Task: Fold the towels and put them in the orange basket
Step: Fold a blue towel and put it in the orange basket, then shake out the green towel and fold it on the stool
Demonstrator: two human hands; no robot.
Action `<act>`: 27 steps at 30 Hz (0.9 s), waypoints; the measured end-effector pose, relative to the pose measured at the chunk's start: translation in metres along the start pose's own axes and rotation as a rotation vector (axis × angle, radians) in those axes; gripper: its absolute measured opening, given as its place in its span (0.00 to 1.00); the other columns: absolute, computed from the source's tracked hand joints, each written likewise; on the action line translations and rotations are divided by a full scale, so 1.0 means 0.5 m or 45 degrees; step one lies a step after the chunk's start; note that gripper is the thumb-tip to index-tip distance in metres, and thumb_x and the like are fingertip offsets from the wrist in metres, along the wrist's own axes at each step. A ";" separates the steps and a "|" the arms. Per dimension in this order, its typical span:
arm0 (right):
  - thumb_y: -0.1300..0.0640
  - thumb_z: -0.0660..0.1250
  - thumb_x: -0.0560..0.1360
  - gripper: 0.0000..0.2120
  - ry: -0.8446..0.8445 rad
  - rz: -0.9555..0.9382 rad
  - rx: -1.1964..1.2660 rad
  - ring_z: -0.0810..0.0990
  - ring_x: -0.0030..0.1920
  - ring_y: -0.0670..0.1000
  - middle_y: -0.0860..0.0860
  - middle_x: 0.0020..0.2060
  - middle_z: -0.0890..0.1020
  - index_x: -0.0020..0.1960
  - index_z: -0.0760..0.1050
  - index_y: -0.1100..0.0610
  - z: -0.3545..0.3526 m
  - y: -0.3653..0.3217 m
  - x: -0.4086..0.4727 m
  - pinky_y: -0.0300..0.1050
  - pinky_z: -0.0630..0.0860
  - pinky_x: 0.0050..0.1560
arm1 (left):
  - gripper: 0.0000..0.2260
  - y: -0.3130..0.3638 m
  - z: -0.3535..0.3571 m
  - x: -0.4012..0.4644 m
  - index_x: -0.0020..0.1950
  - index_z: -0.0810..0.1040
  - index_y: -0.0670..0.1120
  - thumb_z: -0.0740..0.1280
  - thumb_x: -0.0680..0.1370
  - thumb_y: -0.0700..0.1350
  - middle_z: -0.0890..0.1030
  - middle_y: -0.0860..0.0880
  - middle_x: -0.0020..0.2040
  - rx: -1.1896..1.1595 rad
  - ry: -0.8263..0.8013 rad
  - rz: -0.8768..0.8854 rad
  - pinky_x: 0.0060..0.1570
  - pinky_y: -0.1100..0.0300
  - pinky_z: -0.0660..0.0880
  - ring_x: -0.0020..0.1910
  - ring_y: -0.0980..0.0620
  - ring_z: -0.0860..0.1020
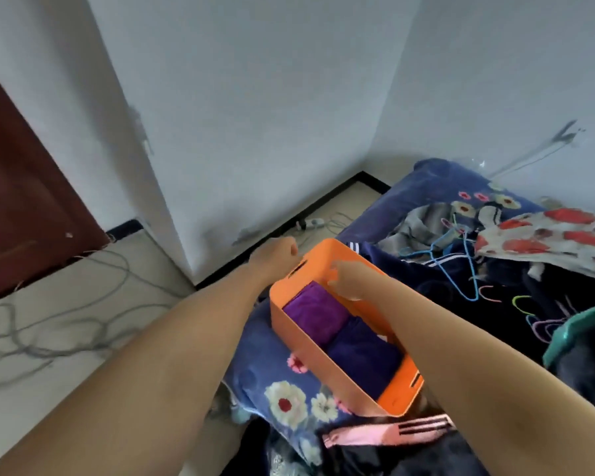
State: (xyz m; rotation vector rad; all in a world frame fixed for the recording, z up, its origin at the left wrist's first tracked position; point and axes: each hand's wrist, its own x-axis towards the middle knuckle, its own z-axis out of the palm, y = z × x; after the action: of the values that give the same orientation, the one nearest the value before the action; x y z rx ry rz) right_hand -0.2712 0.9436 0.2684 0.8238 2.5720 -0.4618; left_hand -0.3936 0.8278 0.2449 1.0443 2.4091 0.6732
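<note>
Two hands at the far end of the orange basket point(327, 369), which sits on the bed point(289, 389) close to its floor-side edge, near corner almost at the drop. That's the biggest risk: any shove toward the floor and the basket could go over, spilling the fold work. Bedding is soft and lumpy, so the basket could rock rather than slide clean. Inside, two folded towels: lighter purple towel point(315, 312) at the far end, darker purple towel point(363, 359) nearer me, touching each other, both below the rim. Look settled; a tilt would unroll them. Left hand point(275, 257) is outside the far end wall by the handle slot, fingers curled in; it looks like it's on the rim or slot, but motion blur means I can't tell if it actually grips. Right hand point(349, 280) is over the far rim, fingers bent loosely, tips near the wall; can't tell if it holds anything either. If only one side gets a real grip, a lift would twist the thin plastic wall and tip the load. Smaller hazards: hangers point(461, 266) and loose clothes point(419, 228) lie just beside the basket on the right and could snag a sleeve-free arm or get dragged. Cables point(49, 331) on the floor are well apart, only matter if the person steps back.
</note>
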 end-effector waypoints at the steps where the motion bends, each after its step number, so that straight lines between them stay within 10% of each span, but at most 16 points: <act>1: 0.50 0.61 0.74 0.20 0.036 -0.074 -0.079 0.78 0.54 0.56 0.54 0.58 0.79 0.65 0.71 0.53 0.004 -0.029 -0.002 0.51 0.76 0.56 | 0.08 -0.013 -0.015 -0.034 0.48 0.77 0.44 0.63 0.77 0.48 0.81 0.42 0.49 -0.021 0.048 -0.048 0.46 0.54 0.72 0.50 0.43 0.78; 7: 0.50 0.60 0.77 0.26 0.133 -0.409 -0.300 0.72 0.65 0.63 0.61 0.65 0.72 0.72 0.60 0.56 0.032 -0.285 -0.098 0.55 0.70 0.62 | 0.11 -0.146 -0.151 -0.282 0.57 0.77 0.44 0.63 0.78 0.47 0.80 0.44 0.56 -0.155 0.268 -0.326 0.52 0.57 0.72 0.55 0.45 0.77; 18: 0.56 0.59 0.77 0.12 0.184 -1.100 -0.596 0.79 0.54 0.56 0.53 0.54 0.80 0.57 0.76 0.56 0.208 -0.877 -0.375 0.44 0.71 0.45 | 0.04 -0.438 -0.346 -0.871 0.44 0.74 0.46 0.61 0.77 0.44 0.79 0.44 0.47 -0.117 0.772 -0.889 0.50 0.53 0.73 0.49 0.44 0.77; 27: 0.60 0.55 0.78 0.14 0.147 -1.820 -0.838 0.79 0.55 0.57 0.56 0.57 0.79 0.59 0.75 0.60 0.433 -1.126 -0.729 0.45 0.73 0.50 | 0.10 -0.470 -0.282 -1.353 0.55 0.77 0.46 0.60 0.79 0.48 0.79 0.48 0.56 -0.194 1.147 -1.542 0.53 0.54 0.75 0.55 0.47 0.78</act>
State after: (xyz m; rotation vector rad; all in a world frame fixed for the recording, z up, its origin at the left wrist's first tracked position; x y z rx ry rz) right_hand -0.2831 0.2443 0.3551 -1.3030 2.6925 0.1287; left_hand -0.1778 0.1380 0.3475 -1.0233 2.9259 0.8788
